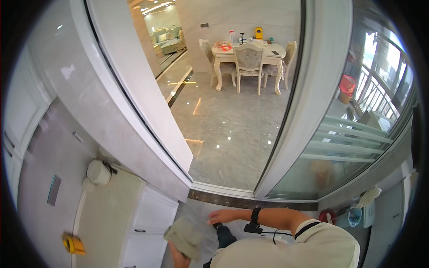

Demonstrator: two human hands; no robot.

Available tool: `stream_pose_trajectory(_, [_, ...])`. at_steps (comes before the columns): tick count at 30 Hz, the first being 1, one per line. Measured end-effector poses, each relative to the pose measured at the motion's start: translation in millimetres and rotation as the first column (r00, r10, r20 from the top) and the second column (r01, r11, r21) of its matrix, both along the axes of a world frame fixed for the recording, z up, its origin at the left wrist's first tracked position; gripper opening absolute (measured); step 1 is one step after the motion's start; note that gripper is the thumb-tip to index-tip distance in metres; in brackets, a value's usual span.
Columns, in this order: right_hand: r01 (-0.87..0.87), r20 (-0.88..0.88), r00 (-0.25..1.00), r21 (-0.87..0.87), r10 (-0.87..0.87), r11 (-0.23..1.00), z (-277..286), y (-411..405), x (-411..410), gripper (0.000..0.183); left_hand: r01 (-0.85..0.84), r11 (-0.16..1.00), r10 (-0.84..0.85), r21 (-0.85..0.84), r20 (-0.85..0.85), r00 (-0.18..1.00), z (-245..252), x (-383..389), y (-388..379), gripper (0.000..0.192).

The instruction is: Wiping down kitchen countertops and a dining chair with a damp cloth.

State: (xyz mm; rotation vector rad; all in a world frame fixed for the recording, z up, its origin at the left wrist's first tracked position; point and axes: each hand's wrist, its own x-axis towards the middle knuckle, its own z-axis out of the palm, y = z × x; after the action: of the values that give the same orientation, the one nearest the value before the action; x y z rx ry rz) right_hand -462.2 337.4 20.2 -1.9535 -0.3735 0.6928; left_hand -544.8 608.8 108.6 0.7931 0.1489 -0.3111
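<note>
A folded grey-green cloth [186, 238], slightly blurred, is in my left hand [179, 256] near the bottom of the view, beside the white base cabinets [156, 202]. The hand grips the cloth from its lower left side. My right hand [221, 216] reaches across my body above the grey tiled floor, a short way right of and above the cloth. Nothing shows in it, and how far its fingers are closed is not clear. A black strap with a small box [253, 228] and a cable sits on my right forearm.
A sliding-door track [223, 188] crosses the floor ahead, with a glass panel [295, 181] at right. Beyond stand a white dining table [248, 52] and chairs. At left, the countertop [104, 204] bears a white canister [99, 172] and a yellow object [73, 244]. Buckets [353, 217] stand at right.
</note>
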Motion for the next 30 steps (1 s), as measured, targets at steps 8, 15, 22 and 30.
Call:
stream_pose_trajectory(8, [0.251, -0.444, 0.889, 0.277, -0.108, 0.928, 80, 8, 124, 0.071, 0.430, 0.902, -0.409, 0.039, -0.244, 0.879, -50, 186, -39, 0.056])
stream_pose_trajectory(15, [0.347, -0.660, 0.741, 0.217, -0.124, 0.912, 72, -38, 218, 0.068, 0.456, 0.883, -0.466, -0.111, -0.332, 0.821, -24, 287, -81, 0.063])
stream_pose_trajectory(22, [0.244, -0.685, 0.728, 0.307, 0.035, 0.920, 34, -96, 337, 0.065, 0.381, 0.924, -0.347, 0.006, -0.398, 0.849, -23, 375, -136, 0.064])
stream_pose_trajectory(30, [0.335, -0.596, 0.797, 0.564, 0.092, 0.755, 45, -218, 454, 0.049, 0.326, 0.944, -0.317, -0.048, -0.406, 0.857, -20, 506, -241, 0.061])
